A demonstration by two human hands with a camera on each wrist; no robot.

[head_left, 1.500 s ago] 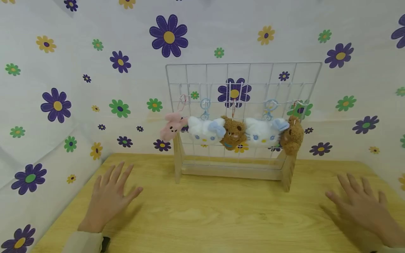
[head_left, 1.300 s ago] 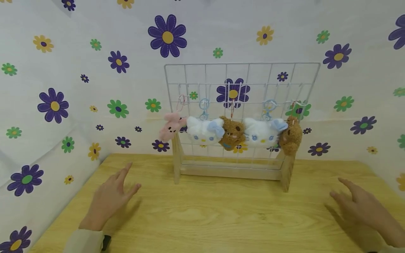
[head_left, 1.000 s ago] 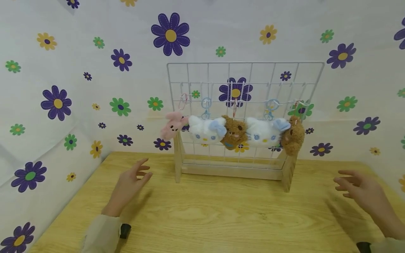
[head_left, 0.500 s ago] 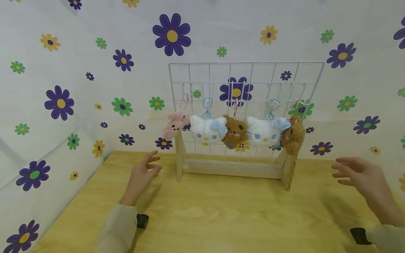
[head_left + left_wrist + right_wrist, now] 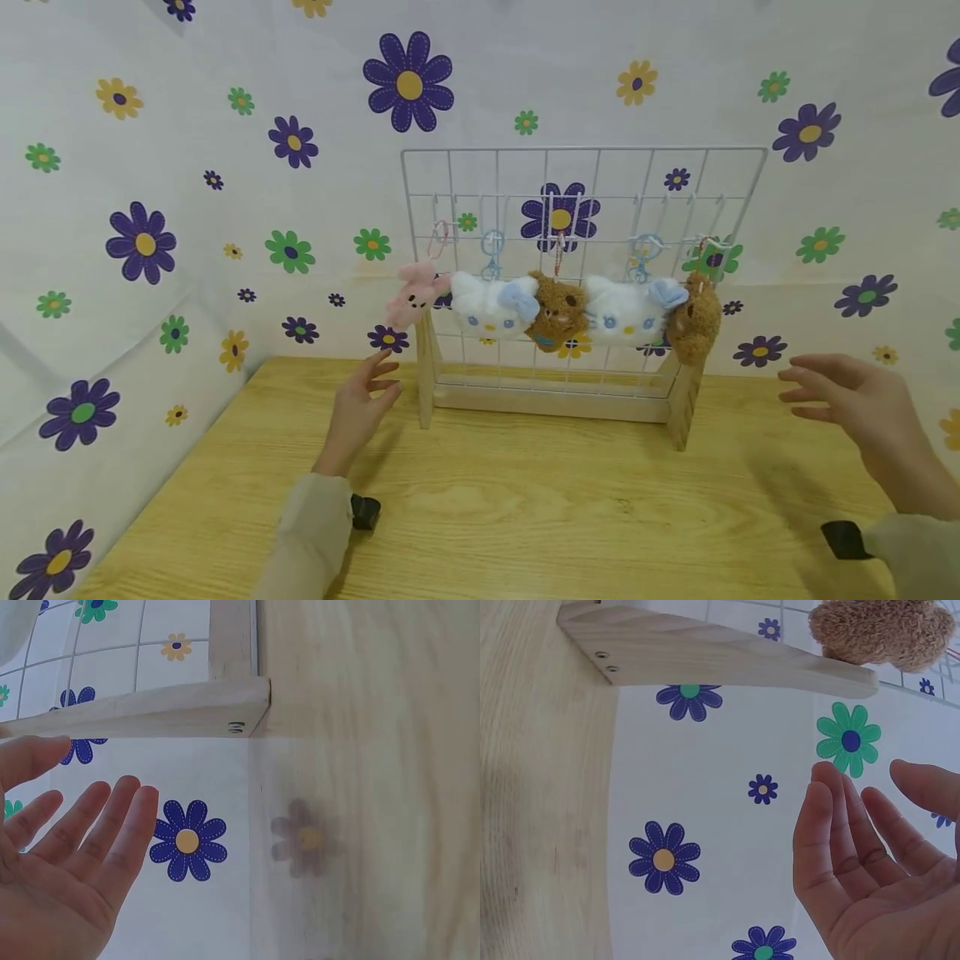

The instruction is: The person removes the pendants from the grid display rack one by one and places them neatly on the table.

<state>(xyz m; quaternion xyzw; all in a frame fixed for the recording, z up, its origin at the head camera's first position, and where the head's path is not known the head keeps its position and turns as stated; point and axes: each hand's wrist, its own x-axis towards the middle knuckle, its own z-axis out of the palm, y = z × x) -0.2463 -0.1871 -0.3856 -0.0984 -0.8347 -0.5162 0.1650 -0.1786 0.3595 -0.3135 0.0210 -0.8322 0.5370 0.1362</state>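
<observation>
Five plush toys hang in a row from a wire rack (image 5: 555, 405) standing on the table (image 5: 525, 517): from left to right, a pink toy (image 5: 417, 296), a cat (image 5: 487, 310), a bear (image 5: 557, 312), a second cat (image 5: 627, 312) and an end bear (image 5: 694, 321). The left hand (image 5: 360, 408) is loosely open, fingers slightly bent and thumb apart, holding nothing, below the pink toy and near the rack's left leg. The right hand (image 5: 870, 408), also relaxed and half open, has hold of nothing; it is to the right of the end bear, clear of it.

All five should be light and soft, squashing easily under the fingers, the fuzzy surface giving good grip and little risk of breakage. The cats look broad enough for a whole-hand hold at the sides; the pink toy would suit a thumb-and-finger pinch. Each blue ring (image 5: 492, 233) looks stiffer than the plush, while the bear's bead chain (image 5: 558, 260) probably bends and swings, so support the body and guide the loop near its hook
</observation>
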